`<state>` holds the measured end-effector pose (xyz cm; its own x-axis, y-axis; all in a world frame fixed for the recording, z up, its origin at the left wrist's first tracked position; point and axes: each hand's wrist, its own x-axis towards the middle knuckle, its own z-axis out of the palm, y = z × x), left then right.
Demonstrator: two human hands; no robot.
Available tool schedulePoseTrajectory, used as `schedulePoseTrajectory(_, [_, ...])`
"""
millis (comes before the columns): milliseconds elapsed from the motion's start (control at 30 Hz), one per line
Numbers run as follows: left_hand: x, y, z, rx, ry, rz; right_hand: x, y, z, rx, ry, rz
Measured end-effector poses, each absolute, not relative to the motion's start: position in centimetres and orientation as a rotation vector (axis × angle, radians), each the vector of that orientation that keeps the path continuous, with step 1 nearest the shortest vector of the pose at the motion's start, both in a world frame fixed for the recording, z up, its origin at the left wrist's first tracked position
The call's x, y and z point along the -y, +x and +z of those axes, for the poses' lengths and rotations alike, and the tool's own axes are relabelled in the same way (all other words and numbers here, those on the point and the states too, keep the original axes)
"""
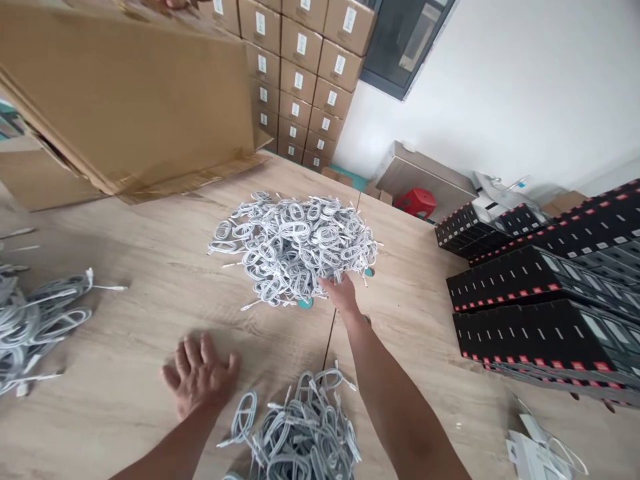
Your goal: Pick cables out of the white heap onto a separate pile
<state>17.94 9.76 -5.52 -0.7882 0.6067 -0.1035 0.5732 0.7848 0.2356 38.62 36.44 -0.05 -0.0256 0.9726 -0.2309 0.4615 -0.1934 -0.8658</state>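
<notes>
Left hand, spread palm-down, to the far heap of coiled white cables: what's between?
Just pale wood-grain tabletop lies between left hand and white cable heap, per the head view.

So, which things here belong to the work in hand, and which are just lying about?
Belonging, apparently:
far heap of coiled whitish cables, right hand at its edge
near heap of coiled grey cables, likely

Lying about, apparently:
red plastic stool
rows of black boxes with red marks
stacked brown cardboard cartons

Left hand (204, 377) lies splayed palm-down, right hand (343, 293) farther forward, its arm (390, 393) outstretched.
</notes>
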Motion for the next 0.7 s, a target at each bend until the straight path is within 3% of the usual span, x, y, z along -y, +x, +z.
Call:
schedulePoseTrajectory(300, [-9.5, 18.2, -5.9, -2.791, 0.951, 0.288, -33.5, 45.0, 0.3, 1.087, -1.678, 1.458])
schedulePoseTrajectory(700, [-9.9, 18.8, -4.7, -2.717, 0.922, 0.389, -23.1, 52.7, 8.2, 0.869, -1.459, 1.799])
